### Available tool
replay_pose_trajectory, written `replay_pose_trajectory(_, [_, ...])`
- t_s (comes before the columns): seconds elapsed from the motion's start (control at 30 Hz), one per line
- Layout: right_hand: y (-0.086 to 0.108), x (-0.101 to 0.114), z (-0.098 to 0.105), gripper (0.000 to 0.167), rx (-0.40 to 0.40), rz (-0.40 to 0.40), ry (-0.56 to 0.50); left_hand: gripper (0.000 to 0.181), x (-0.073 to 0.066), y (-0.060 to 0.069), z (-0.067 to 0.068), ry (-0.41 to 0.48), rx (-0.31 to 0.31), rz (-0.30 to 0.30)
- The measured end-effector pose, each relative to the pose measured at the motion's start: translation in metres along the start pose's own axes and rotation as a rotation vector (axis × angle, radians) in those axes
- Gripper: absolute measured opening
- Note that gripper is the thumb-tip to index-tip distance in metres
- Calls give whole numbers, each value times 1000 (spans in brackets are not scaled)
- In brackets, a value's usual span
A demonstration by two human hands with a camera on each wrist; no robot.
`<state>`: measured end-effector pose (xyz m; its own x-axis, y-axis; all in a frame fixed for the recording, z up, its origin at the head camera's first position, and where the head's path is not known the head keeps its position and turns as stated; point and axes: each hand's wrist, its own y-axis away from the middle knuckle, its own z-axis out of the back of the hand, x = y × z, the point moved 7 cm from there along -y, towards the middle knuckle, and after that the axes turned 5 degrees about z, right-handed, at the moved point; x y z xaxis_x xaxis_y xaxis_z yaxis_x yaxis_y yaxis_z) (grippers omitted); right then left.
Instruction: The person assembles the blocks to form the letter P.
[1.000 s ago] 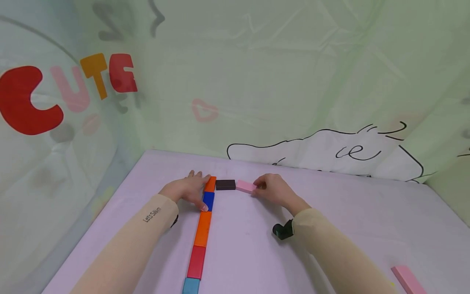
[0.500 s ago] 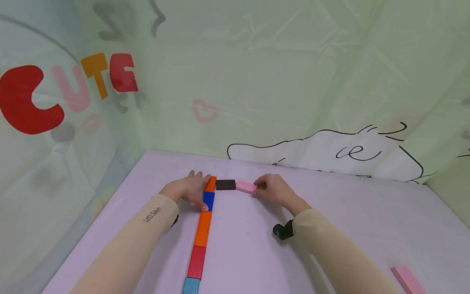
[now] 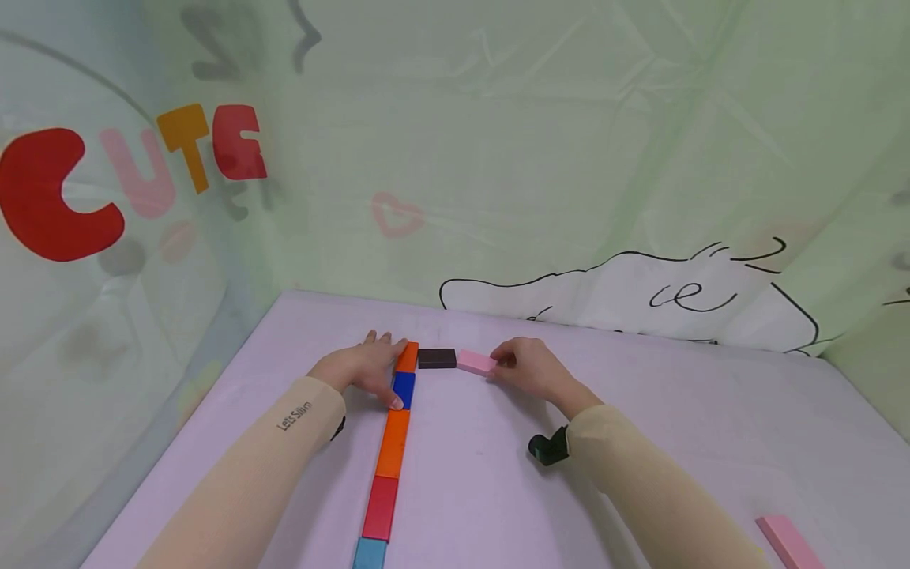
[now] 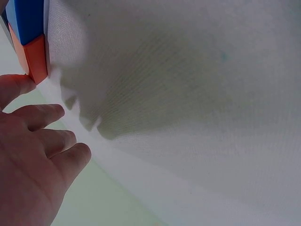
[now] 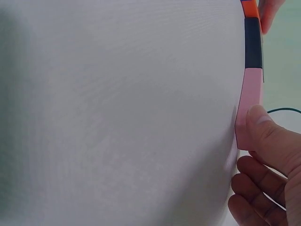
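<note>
My left hand [image 3: 362, 366] lies spread beside the far end of a row of flat rectangular blocks. Its index fingertip touches the far orange block [image 3: 407, 357], and its thumb rests at the near end of the blue block [image 3: 403, 390]. In the left wrist view the other fingers [image 4: 70, 162] are spread, holding nothing. My right hand [image 3: 535, 370] pinches the right end of a pink block [image 3: 475, 362], also seen in the right wrist view [image 5: 252, 92]. That pink block sits slightly angled against a dark block [image 3: 437, 359], which adjoins the far orange block.
Toward me the row continues with another orange block [image 3: 393, 444], a red block [image 3: 381, 507] and a light blue block [image 3: 370, 552]. A loose pink block [image 3: 791, 542] lies at the near right of the cloth-covered table [image 3: 469, 490]. A decorated fabric wall [image 3: 554, 158] rises behind.
</note>
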<state>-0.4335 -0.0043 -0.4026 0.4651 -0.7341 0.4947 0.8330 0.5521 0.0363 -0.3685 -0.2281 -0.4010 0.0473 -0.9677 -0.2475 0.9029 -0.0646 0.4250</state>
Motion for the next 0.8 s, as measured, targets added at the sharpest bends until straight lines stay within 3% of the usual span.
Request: replay_pose_trajectory(0.8, [-1, -2, -1, 33, -1, 3, -7, 102, 0, 1, 1, -1, -4, 9])
